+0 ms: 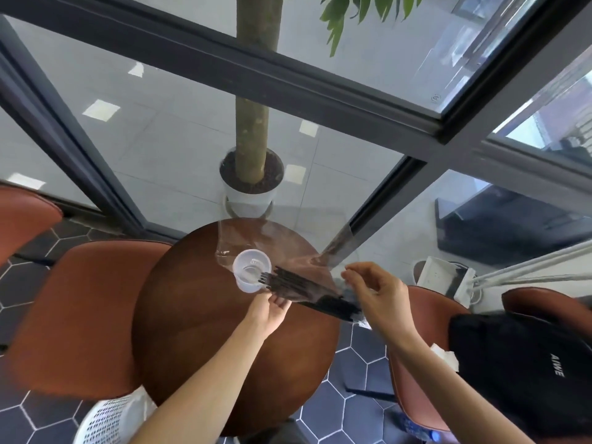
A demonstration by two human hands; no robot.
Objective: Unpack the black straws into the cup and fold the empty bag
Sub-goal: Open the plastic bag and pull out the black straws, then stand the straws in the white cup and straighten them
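The black straws (pixel 307 291) lie as one slanted bundle, their near ends poking over the rim of the clear cup (pixel 252 270) and their far ends running back and away from the cup toward the right hand. That tilt seems chosen so the bundle can slide mouth-first into the cup. The left hand (pixel 270 310) sits just under the bundle beside the cup, fingers curled up against the straws; its grip looks closed on them lightly, steering the tips inward. The right hand (pixel 373 288) is at the bundle's far end, thumb and forefinger bent toward each other. Whether that grip pinches the film or is merely near it cannot be told.

The clear bag (pixel 256 238) is draped behind and partly around the cup, spread loosely over the far side of the round wooden tabletop (pixel 192 315); it is not yet folded. Its slack film close to the cup's mouth is what could snag the straws or tip the light cup.

Beyond the cup stands a potted tree (pixel 251 174). A brown chair (pixel 80 315) is left of the cup, and a black backpack (pixel 525 363) rests on another seat well to the right.
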